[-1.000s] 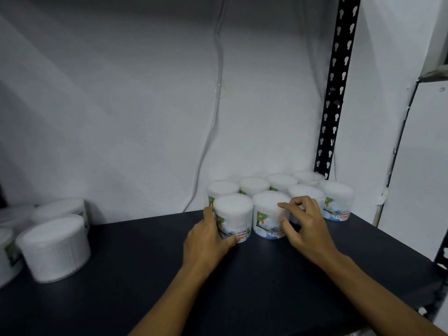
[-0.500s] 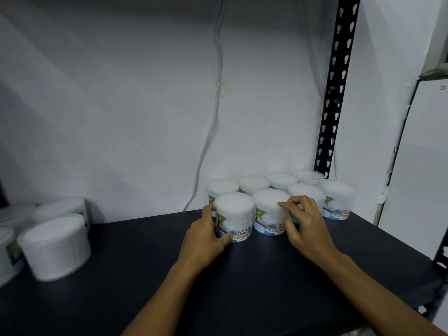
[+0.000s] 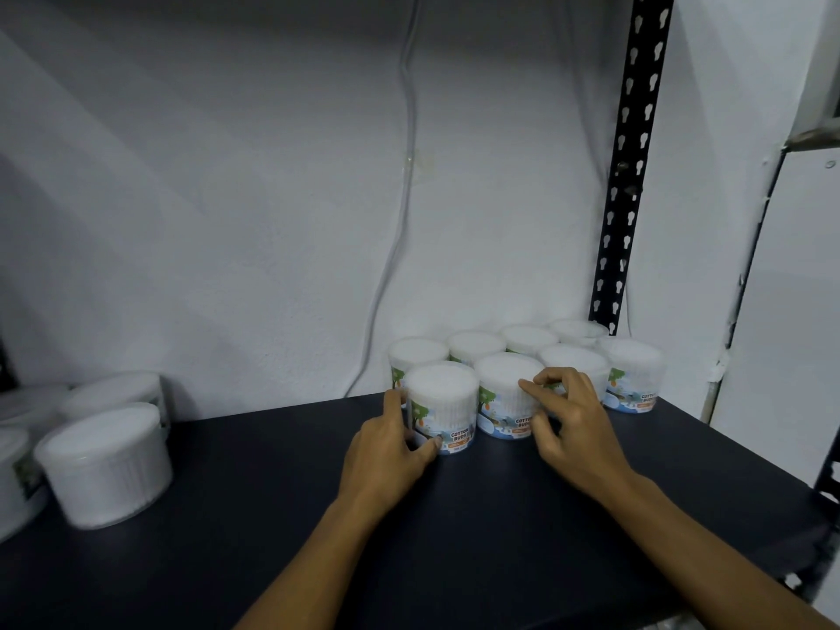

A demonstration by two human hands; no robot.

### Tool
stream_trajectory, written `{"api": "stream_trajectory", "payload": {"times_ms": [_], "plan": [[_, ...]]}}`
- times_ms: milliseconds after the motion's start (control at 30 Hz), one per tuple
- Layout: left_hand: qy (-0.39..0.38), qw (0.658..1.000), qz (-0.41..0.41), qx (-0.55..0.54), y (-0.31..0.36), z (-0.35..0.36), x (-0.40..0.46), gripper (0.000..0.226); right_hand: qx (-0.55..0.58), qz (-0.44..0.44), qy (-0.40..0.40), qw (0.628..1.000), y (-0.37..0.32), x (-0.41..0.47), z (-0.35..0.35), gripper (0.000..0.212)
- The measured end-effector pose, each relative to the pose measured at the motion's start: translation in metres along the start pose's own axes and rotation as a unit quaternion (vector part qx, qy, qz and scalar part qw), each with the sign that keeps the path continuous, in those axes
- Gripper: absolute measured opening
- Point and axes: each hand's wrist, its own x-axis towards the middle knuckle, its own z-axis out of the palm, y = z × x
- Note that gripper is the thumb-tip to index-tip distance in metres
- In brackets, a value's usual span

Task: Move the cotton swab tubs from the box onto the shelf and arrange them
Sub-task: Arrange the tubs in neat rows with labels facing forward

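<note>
8 small round clear-plastic tubs of white cotton swabs stand upright in 2 touching rows at the right rear of the dark matte shelf board point(image 3: 454, 538), against the white wall point(image 3: 227, 220). The back row point(image 3: 477, 345) holds 4 tubs, as does the front row. The left hand point(image 3: 386, 452) grips the front-left tub point(image 3: 443, 402), thumb curled at its base and fingers wrapped round its left side. The right hand point(image 3: 572, 429) pinches the neighbouring front tub point(image 3: 507, 393) with curled fingertips on its right wall. The 2 gripped tubs stand just beside each other; whether they touch cannot be told. A black perforated steel upright point(image 3: 629, 175) rises behind the cluster. Larger white round tubs point(image 3: 104, 461) sit well apart at the shelf's left end. A pale cable point(image 3: 409, 175) hangs down the wall.
</note>
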Motion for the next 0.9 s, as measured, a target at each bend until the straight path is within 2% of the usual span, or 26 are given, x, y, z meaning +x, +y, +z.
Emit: {"api": "stream_trajectory", "payload": {"times_ms": [467,900], "plan": [[0.005,0.999,-0.016,0.048,-0.0034,0.0060,0.0019,0.048,-0.008,0.004,0.009,1.000,-0.0015,0.0001,0.0004,0.038],[0.002,0.998,-0.017,0.053,-0.0061,0.0077,0.0034,0.052,-0.005,0.007,0.004,1.000,-0.0023,0.0006,-0.0007,0.039]]}}
